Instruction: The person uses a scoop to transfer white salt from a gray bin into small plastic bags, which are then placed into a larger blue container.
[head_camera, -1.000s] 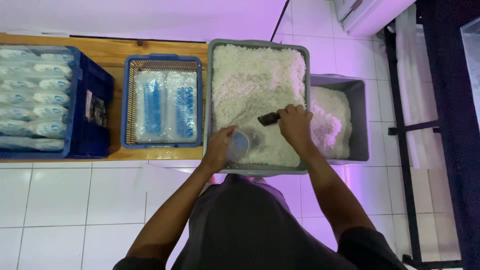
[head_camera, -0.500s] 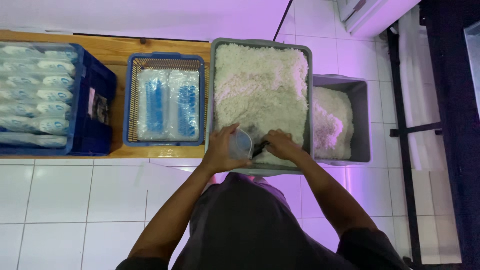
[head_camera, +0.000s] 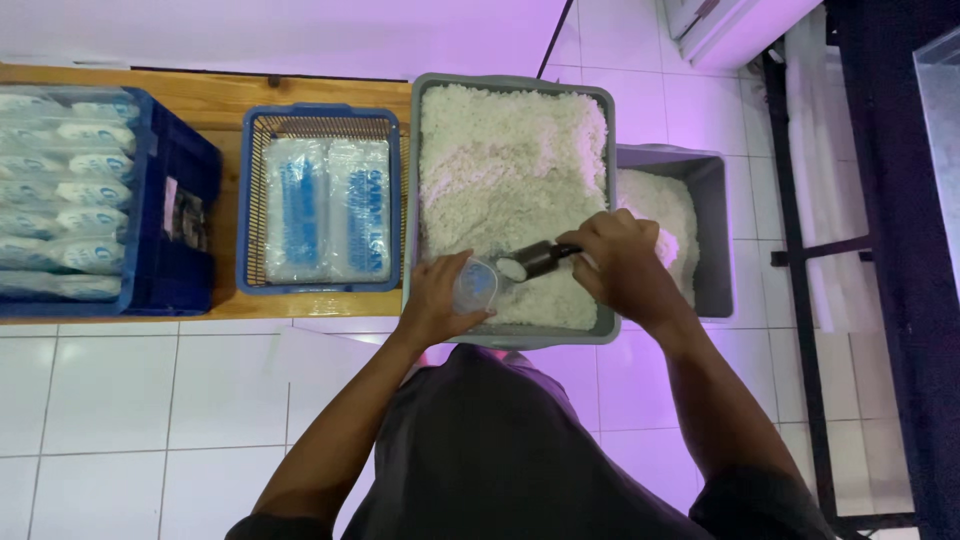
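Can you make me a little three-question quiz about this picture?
1. True or false: the right hand holds a scoop.
2. What does the left hand hold? A) a clear cup B) a spoon C) a lid
3. What fills the big grey tub?

Key:
1. True; white grains sit in the scoop.
2. A, a clear cup.
3. White grains, like rice.
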